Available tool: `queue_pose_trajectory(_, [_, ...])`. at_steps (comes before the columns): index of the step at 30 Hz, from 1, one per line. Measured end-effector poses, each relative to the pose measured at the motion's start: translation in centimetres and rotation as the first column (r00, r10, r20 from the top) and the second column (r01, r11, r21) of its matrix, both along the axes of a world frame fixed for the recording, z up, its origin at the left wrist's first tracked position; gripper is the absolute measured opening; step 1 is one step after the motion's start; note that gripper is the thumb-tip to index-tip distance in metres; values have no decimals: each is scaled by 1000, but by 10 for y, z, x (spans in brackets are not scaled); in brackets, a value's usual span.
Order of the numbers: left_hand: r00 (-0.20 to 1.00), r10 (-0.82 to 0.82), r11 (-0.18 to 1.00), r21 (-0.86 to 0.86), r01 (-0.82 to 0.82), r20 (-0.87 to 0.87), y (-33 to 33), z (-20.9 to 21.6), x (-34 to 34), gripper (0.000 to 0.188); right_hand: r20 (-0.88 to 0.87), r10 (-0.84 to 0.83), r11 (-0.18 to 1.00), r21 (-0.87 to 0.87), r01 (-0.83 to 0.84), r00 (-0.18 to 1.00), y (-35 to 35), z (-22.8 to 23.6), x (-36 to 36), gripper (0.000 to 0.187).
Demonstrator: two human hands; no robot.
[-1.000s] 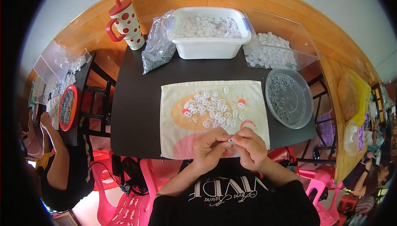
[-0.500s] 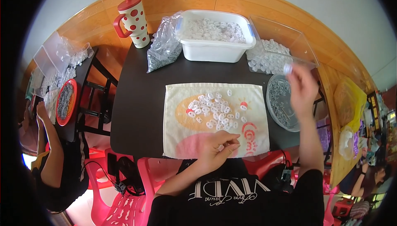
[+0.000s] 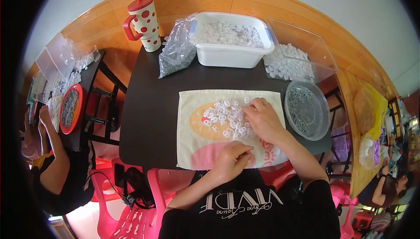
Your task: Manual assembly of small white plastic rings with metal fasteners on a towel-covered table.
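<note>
A loose heap of small white oval plastic pieces with two holes each (image 3: 221, 117) lies on a cream printed towel (image 3: 188, 149). Over the heap's right side reaches my right hand (image 3: 265, 118), its fingers curled down and close together. Whatever is at its fingertips is blurred and partly hidden. My left hand (image 3: 232, 160) rests low on the towel, thumb and fingers pinched together. I cannot make out what is between them. Right of the towel stands a round clear tub (image 3: 323, 117) with small grey metal-like parts in it.
At the back are a white bin (image 3: 227, 57) of pale pieces, a bag of grey parts (image 3: 177, 61), a spotted tumbler (image 3: 148, 26), and a clear box (image 3: 323, 64) with white pieces spilling out. At left, another person's legs (image 3: 54, 164) show beside a red tray (image 3: 78, 121).
My right hand has come from beside the clear box, where it held a small white piece, down left to the heap. My left hand stays pinched in nearly the same place.
</note>
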State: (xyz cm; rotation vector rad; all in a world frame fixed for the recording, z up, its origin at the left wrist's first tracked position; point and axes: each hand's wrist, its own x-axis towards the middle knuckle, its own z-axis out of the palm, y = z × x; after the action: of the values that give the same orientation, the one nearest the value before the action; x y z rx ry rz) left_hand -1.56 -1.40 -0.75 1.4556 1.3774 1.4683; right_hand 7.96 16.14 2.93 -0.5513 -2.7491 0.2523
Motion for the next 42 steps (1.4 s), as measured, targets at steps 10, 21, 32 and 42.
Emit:
queue_pose_trajectory(10, [1000, -26, 999, -39, 27, 17, -1, -1, -3, 23, -100, 161, 920, -344, -186, 982, 9, 12, 24, 24])
queue_pose_trajectory(21, [997, -11, 997, -79, 17, 71, -2, 1, 0, 21, -57, 27, 991, -129, -34, 998, 3, -5, 15, 21])
queue_pose_trajectory(32, [947, 167, 983, -123, -138, 274, 2, 5, 9, 22, -265, -249, 471, -873, -122, 932, -12, 2, 44, 6])
queue_pose_trajectory(42, [924, 217, 975, -120, -188, 316, 20, 15, 19, 16, -549, -282, 597, -742, -304, 786, -55, -14, 64, 10])
